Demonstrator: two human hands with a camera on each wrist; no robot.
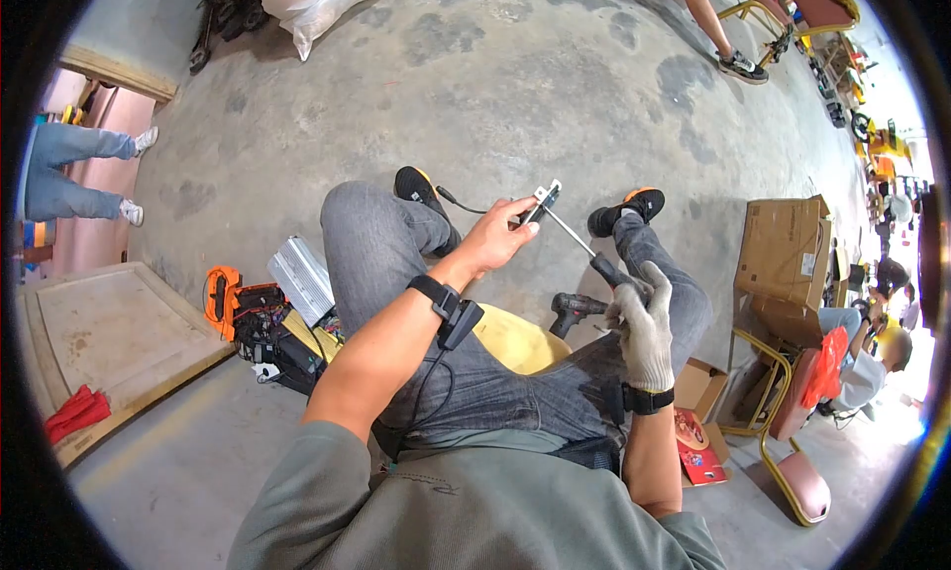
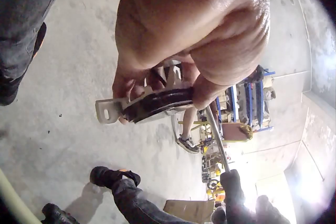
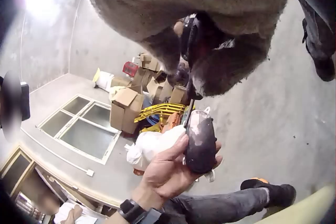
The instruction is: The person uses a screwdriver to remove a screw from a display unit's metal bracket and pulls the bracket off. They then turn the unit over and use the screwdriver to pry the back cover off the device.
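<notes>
My bare left hand [image 1: 500, 235] grips a small black oval device with pale mounting tabs [image 2: 157, 104], held out in front of my knees. A short black cable [image 1: 458, 203] trails from the device. My right hand [image 1: 646, 337], in a light knit glove, holds a screwdriver [image 1: 605, 270] by its dark handle. The screwdriver's metal shaft [image 2: 217, 137] slants towards the device, its tip right at the device's edge near my left thumb. In the right wrist view, the device's rounded black face [image 3: 200, 145] shows, while the gloved fingers hide most of the screwdriver handle.
A cordless drill [image 1: 573, 313] lies by a yellow surface [image 1: 520, 340] between my legs. To the left are a silver finned box [image 1: 300, 277], orange parts [image 1: 222, 301] and a wooden panel [image 1: 119, 317]. A cardboard box [image 1: 781, 251] and folding chair [image 1: 800, 481] stand right. Other people are farther off.
</notes>
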